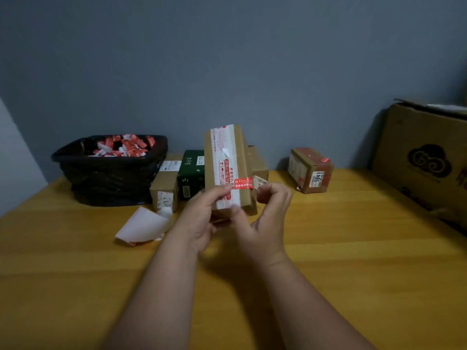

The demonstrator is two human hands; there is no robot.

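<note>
A long brown cardboard parcel (pixel 227 162) with white and red printed tape stands upright above the wooden table (pixel 353 248), held in front of me. My left hand (pixel 199 218) grips its lower end, thumb across the taped face. My right hand (pixel 267 218) pinches a small red and white sticker (pixel 249 183) that sticks out from the parcel's right edge.
A bin lined with a black bag (pixel 108 173) holds several red and white stickers at the back left. Small boxes (pixel 166 183), a green box (pixel 190 173) and a taped box (pixel 310 170) stand behind. Loose white paper (pixel 144 227) lies left. A large carton (pixel 424 160) fills the right.
</note>
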